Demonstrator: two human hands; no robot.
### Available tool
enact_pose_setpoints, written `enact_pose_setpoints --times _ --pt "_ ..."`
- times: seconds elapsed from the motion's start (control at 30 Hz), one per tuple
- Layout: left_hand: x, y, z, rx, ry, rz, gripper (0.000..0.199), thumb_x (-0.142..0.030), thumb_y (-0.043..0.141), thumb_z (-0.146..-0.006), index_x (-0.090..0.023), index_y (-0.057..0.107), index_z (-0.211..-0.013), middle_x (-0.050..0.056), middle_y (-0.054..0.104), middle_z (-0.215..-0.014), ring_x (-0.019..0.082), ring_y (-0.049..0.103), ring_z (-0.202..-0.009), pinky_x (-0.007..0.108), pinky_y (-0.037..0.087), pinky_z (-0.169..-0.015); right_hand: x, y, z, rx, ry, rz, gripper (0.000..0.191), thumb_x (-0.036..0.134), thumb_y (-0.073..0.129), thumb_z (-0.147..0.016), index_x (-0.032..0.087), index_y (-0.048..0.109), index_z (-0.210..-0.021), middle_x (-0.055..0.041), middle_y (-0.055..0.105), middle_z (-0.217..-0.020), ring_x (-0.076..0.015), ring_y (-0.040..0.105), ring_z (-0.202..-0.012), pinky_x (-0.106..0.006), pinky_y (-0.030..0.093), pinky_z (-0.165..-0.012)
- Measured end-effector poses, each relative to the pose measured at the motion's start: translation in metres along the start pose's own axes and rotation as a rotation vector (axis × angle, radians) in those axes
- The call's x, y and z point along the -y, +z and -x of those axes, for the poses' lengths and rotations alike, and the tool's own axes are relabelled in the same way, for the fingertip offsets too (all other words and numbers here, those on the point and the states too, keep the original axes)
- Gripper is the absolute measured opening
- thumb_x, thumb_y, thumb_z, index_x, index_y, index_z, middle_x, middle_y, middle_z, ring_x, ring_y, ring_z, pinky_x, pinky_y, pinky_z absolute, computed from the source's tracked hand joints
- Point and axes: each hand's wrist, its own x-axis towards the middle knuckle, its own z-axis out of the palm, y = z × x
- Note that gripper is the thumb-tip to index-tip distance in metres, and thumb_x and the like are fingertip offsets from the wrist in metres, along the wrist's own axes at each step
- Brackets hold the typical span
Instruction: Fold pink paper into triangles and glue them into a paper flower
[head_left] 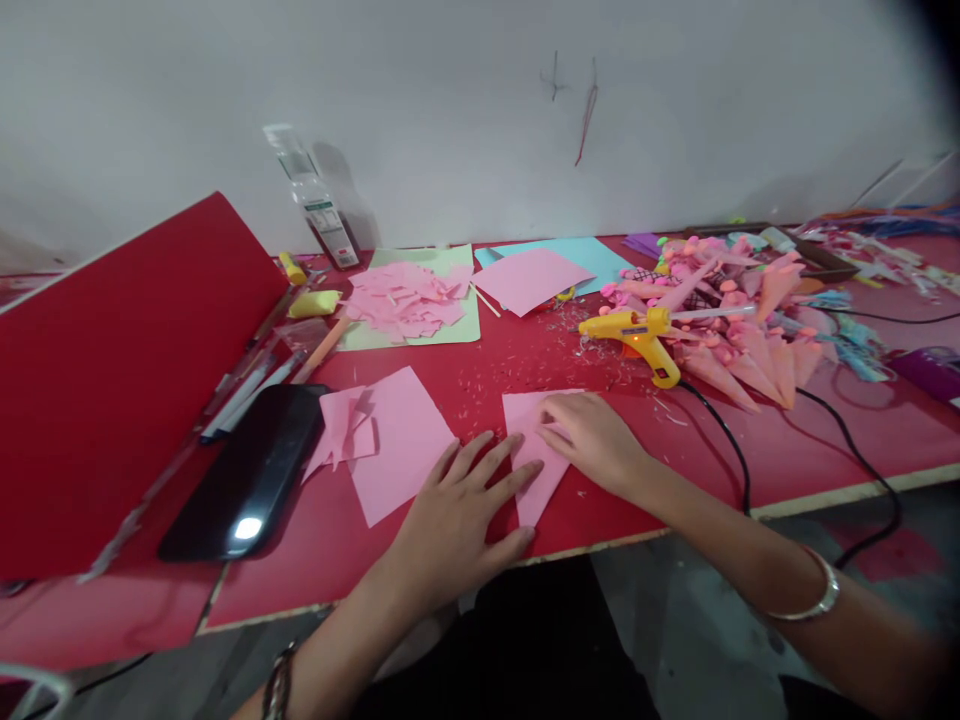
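A piece of pink paper [537, 487] with slanting edges lies near the table's front edge, partly under both hands. My left hand [457, 510] is spread, its fingertips on the paper's left side. Over the upper part of the paper is my right hand [589, 435], fingers curled and pressed together; what they pinch, if anything, is hidden. To the left of my left hand lies a pink sheet [405, 440], with small folded pink paper pieces [346, 428] at its left edge.
A yellow glue gun [637, 335] with a black cord lies right of centre, before a heap of pink paper cones [750, 340]. Pink scraps [409, 300] cover a pale green sheet. A black phone [251, 470], a red board [127, 380] and a bottle [324, 215] stand or lie leftward.
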Motion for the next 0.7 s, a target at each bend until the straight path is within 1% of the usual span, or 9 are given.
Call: enact_pose_setpoints --times 0.07,0.1,0.2,0.27,0.37,0.43,0.5,0.6,0.7 --pt "0.000 0.000 0.000 -0.001 0.003 0.005 0.053 -0.052 0.033 -0.081 -0.036 0.024 -0.130 -0.003 0.023 -0.140 0.024 0.019 -0.127 0.047 0.017 -0.102 0.002 -0.003 0.009 -0.049 -0.032 0.010 0.021 0.023 0.045 -0.082 0.016 0.054 -0.100 -0.0078 0.056 -0.096 -0.0191 0.049 -0.091 -0.032 0.036 -0.079" --pt "0.000 0.000 0.000 -0.002 0.006 0.007 0.054 -0.052 0.033 -0.081 -0.036 0.024 -0.131 -0.003 0.023 -0.140 0.024 0.019 -0.127 0.047 0.017 -0.102 0.003 -0.005 0.014 -0.066 -0.063 0.017 0.024 0.023 0.044 -0.082 0.018 0.053 -0.103 -0.0087 0.054 -0.100 -0.0200 0.047 -0.095 -0.034 0.037 -0.081" --pt "-0.001 0.000 0.001 -0.002 0.010 0.011 0.054 -0.053 0.034 -0.080 -0.034 0.027 -0.130 -0.002 0.023 -0.141 0.024 0.019 -0.127 0.046 0.016 -0.102 0.008 -0.013 0.032 -0.071 -0.218 0.005 0.026 0.022 0.042 -0.083 0.022 0.057 -0.104 -0.0093 0.051 -0.104 -0.0208 0.044 -0.101 -0.038 0.036 -0.086" --pt "-0.001 -0.001 0.001 -0.001 0.010 0.014 0.054 -0.052 0.034 -0.080 -0.033 0.028 -0.130 -0.001 0.022 -0.141 0.024 0.019 -0.127 0.046 0.016 -0.103 0.011 -0.018 0.043 -0.010 -0.312 -0.027 0.027 0.022 0.043 -0.082 0.025 0.057 -0.104 -0.0081 0.051 -0.106 -0.0205 0.042 -0.104 -0.040 0.033 -0.091" --pt "-0.001 -0.001 0.001 0.007 0.005 0.019 0.054 -0.051 0.035 -0.080 -0.033 0.027 -0.130 -0.002 0.022 -0.141 0.024 0.019 -0.127 0.046 0.016 -0.103 0.016 -0.022 0.056 0.113 -0.387 -0.062 0.032 0.023 0.045 -0.080 0.031 0.054 -0.110 -0.0057 0.048 -0.114 -0.0200 0.039 -0.108 -0.041 0.030 -0.094" --pt "-0.001 -0.001 0.001 0.012 0.005 0.021 0.054 -0.051 0.035 -0.080 -0.034 0.026 -0.130 -0.002 0.021 -0.141 0.024 0.019 -0.127 0.047 0.016 -0.103 0.016 -0.023 0.060 0.154 -0.404 -0.047 0.039 0.023 0.046 -0.078 0.033 0.050 -0.115 -0.0052 0.045 -0.119 -0.0212 0.037 -0.111 -0.042 0.031 -0.094" --pt "0.000 -0.001 0.001 0.016 0.008 0.021 0.054 -0.051 0.035 -0.080 -0.034 0.025 -0.131 -0.002 0.020 -0.141 0.024 0.018 -0.127 0.047 0.016 -0.103 0.014 -0.023 0.062 0.158 -0.397 -0.020 0.041 0.022 0.047 -0.077 0.034 0.049 -0.116 -0.0050 0.045 -0.120 -0.0224 0.036 -0.111 -0.042 0.032 -0.093" --pt "0.000 -0.001 0.000 0.023 0.008 0.018 0.055 -0.051 0.035 -0.080 -0.034 0.023 -0.131 -0.003 0.020 -0.141 0.025 0.018 -0.127 0.047 0.016 -0.103 0.006 -0.023 0.061 0.123 -0.375 0.008 0.038 0.021 0.048 -0.075 0.034 0.054 -0.111 -0.0047 0.048 -0.117 -0.0228 0.037 -0.110 -0.042 0.033 -0.093" --pt "-0.001 -0.003 0.000 0.040 0.001 0.013 0.055 -0.051 0.035 -0.080 -0.035 0.021 -0.131 -0.003 0.020 -0.141 0.025 0.018 -0.127 0.047 0.016 -0.103 -0.009 -0.024 0.060 0.076 -0.338 0.044 0.038 0.021 0.048 -0.075 0.033 0.056 -0.109 -0.0044 0.049 -0.115 -0.0231 0.038 -0.109 -0.043 0.034 -0.091"
